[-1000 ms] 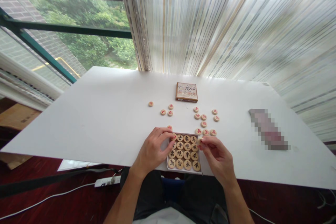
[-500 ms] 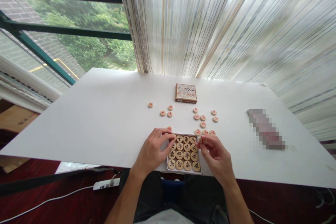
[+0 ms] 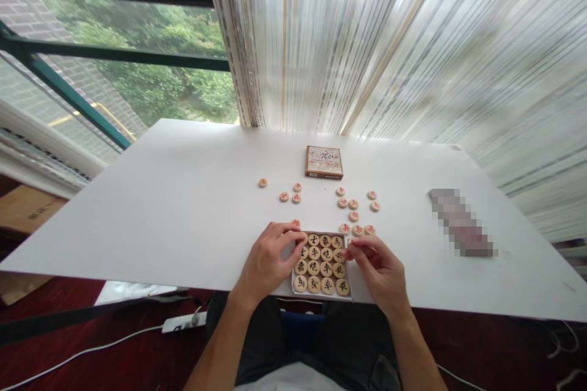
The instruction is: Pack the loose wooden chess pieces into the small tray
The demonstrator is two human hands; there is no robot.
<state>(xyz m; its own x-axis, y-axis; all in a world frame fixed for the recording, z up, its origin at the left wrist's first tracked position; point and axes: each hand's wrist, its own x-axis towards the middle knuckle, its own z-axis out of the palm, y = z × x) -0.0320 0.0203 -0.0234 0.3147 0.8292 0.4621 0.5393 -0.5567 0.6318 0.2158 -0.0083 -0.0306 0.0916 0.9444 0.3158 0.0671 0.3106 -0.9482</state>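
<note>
One round piece point(image 3: 350, 242) pinched in the right hand point(image 3: 383, 272), just below mid-frame, by the right edge of the open box point(image 3: 323, 297), with the left hand point(image 3: 270, 256) at its upper left corner, hold there hard to tell.

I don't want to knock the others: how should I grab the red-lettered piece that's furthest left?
Try pinching the red-lettered piece by its rim between thumb and fingertip, coming down from above on the near side. It's a flat disc lying face up on the white table, so its edge looks easiest to hold, and no other piece touches it, so fingers should fit around.
</note>
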